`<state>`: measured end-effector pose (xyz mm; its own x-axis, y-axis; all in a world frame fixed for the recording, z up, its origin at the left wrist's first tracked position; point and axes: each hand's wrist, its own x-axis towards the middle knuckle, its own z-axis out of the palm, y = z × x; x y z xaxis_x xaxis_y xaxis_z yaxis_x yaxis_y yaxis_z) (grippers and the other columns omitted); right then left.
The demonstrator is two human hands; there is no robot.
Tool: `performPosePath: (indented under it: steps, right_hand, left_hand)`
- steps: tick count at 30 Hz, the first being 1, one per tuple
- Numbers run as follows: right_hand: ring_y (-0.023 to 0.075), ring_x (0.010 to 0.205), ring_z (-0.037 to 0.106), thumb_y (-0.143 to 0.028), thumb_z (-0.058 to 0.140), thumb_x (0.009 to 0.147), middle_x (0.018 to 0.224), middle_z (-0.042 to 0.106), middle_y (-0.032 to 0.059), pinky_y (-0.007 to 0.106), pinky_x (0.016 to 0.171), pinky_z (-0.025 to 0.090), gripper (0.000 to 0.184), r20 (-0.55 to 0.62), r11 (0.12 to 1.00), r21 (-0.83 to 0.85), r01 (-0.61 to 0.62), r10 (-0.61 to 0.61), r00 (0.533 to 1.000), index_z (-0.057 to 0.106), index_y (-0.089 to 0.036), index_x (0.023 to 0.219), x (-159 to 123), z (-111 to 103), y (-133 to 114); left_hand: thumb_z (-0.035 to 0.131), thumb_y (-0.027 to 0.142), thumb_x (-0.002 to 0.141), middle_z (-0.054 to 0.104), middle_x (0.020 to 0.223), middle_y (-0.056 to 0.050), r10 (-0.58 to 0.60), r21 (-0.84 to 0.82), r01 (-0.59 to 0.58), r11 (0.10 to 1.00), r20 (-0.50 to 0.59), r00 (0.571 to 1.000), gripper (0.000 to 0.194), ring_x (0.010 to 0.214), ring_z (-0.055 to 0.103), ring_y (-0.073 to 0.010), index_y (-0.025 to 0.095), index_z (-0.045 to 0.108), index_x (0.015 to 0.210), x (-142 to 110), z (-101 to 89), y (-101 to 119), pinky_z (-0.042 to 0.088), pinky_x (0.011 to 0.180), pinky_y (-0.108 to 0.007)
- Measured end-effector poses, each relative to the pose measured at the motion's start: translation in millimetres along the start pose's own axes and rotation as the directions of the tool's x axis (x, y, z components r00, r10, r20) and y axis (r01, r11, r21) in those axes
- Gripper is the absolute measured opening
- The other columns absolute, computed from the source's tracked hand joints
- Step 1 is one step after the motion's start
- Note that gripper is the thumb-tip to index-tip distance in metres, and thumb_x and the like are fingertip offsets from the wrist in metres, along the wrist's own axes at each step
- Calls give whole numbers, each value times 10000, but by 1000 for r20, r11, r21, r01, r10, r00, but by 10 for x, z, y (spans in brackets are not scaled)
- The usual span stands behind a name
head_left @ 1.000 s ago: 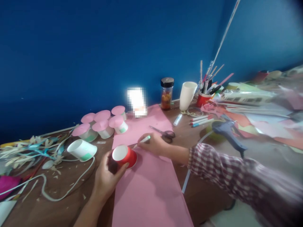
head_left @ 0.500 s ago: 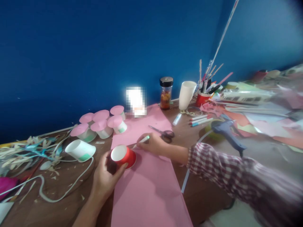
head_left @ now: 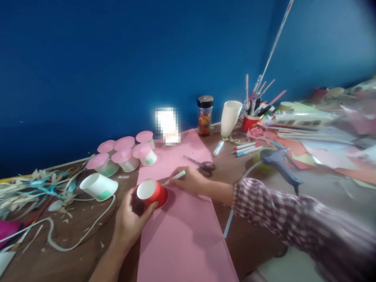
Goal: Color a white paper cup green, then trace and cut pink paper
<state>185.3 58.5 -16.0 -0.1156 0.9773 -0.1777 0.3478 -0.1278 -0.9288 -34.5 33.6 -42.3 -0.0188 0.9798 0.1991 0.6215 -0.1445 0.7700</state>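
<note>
My left hand (head_left: 132,215) is wrapped around a red paper cup (head_left: 161,195), tilted so its white inside shows. The cup's far end rests on a sheet of pink paper (head_left: 176,239). In my right hand (head_left: 189,180) is a white pen (head_left: 178,176) with a green end, its tip down at the paper close beside the cup. Just behind this hand lie scissors (head_left: 202,166), partly over the second pink sheet (head_left: 176,158). A white paper cup (head_left: 100,187) with a green patch lies on its side to the left.
Several white cups topped with pink paper discs (head_left: 124,144) stand at the back left. A lidded jar (head_left: 205,116), a white cup (head_left: 231,117), felt pens (head_left: 247,149) and a blue glue gun (head_left: 279,166) are to the right. A white cord (head_left: 108,211) curves at left.
Both hands, the red cup and the pen stay in almost the same place. The whole view has shifted very slightly.
</note>
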Motion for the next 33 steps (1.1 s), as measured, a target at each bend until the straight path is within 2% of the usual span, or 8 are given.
performPosePath:
  steps: [9, 16, 20, 26, 33]
  right_hand:
    - [136, 650, 622, -407, 670, 723, 736, 689, -14, 203, 522, 437, 223, -70, 989, -128, 76, -86, 994, 681, -221, 846, -110, 31, 111]
    - [146, 709, 630, -332, 651, 733, 805, 696, 13, 226, 620, 467, 181, -83, 981, -152, 125, -138, 987, 686, -199, 850, -215, 24, 135]
    - [145, 698, 619, -334, 638, 745, 798, 693, 13, 228, 611, 460, 192, -86, 977, -157, 141, -156, 984, 679, -197, 873, -302, 24, 165]
    - [141, 660, 594, -324, 629, 758, 730, 671, 16, 227, 584, 439, 167, -83, 970, -171, 171, -187, 979, 661, -170, 813, -445, 64, 146]
    - [144, 697, 598, -298, 601, 770, 760, 669, 17, 225, 601, 430, 150, -104, 963, -189, 193, -215, 971, 642, -169, 836, -553, 149, 180]
  left_hand:
    - [738, 461, 606, 622, 1096, -112, 16, -9, -16, 1000, 10, 1000, 678, 981, 619, -289, 202, 478, 1176, 8, 7, -55, 523, 820, -426]
    - [736, 460, 610, 624, 1101, -120, 37, 5, -37, 999, 2, 999, 675, 985, 621, -292, 191, 478, 1172, 22, 5, -50, 516, 840, -448]
    - [734, 442, 625, 619, 1116, -119, 60, -54, -59, 997, 13, 998, 664, 987, 624, -283, 194, 476, 1185, 24, 13, -44, 520, 841, -446]
    - [721, 430, 649, 614, 1124, -128, 102, -55, -100, 993, 35, 994, 645, 1009, 613, -286, 181, 474, 1191, 13, -3, -19, 512, 854, -448]
    - [720, 451, 646, 596, 1140, -129, 127, -82, -125, 989, 29, 991, 665, 1024, 603, -291, 173, 471, 1196, 12, -2, -6, 495, 880, -461]
